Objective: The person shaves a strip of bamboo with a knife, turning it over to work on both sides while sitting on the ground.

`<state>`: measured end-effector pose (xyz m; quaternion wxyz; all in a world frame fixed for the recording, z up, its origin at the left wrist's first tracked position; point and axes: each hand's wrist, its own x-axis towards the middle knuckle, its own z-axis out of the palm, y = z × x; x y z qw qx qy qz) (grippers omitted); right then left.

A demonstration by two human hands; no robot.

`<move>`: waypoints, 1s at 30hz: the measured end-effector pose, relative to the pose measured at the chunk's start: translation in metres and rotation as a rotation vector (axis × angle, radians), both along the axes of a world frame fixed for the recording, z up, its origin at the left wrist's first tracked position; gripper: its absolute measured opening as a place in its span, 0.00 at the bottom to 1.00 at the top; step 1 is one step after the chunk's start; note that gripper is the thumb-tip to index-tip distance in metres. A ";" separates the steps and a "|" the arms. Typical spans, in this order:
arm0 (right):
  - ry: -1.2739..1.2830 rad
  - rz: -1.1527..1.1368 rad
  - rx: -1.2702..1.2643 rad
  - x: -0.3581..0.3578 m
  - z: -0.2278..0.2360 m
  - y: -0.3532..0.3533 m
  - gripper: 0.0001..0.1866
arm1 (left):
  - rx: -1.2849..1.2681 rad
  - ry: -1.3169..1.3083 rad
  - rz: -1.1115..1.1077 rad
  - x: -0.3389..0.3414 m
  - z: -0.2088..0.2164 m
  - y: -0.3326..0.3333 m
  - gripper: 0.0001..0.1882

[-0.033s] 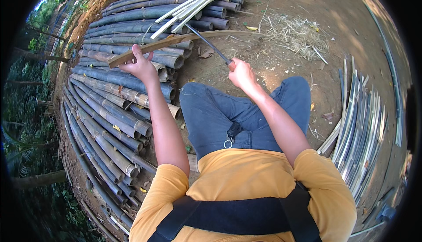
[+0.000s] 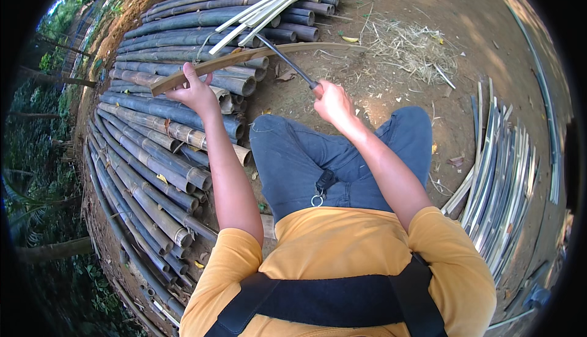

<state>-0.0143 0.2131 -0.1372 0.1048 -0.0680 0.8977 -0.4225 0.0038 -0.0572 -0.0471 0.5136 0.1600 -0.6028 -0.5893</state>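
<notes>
My left hand (image 2: 194, 94) grips the near-left end of a long, brownish bamboo strip (image 2: 215, 63), thumb up along one side and fingers beneath. The strip runs to the right, its far end lying toward a heap of shavings. In my right hand (image 2: 334, 103) is the wooden handle of a long knife with a narrow dark blade (image 2: 286, 57). The blade slants up and left, crossing the strip near its middle; whether its edge bites into the strip cannot be made out. Both hands are closed and held beyond my bent knees.
Stacked bamboo poles (image 2: 177, 130) fill the left side, with pale split strips (image 2: 278, 5) lying across the far ones. Curly shavings (image 2: 417, 49) lie on the dirt ground ahead. A bundle of split strips (image 2: 498, 172) lies to my right.
My right hand and the knife have shifted slightly left and away from me. My left hand and the bamboo strip look unmoved.
</notes>
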 end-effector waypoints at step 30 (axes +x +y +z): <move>-0.142 -0.078 0.104 -0.081 -0.091 0.051 0.11 | 0.031 -0.079 -0.137 0.010 -0.018 -0.025 0.27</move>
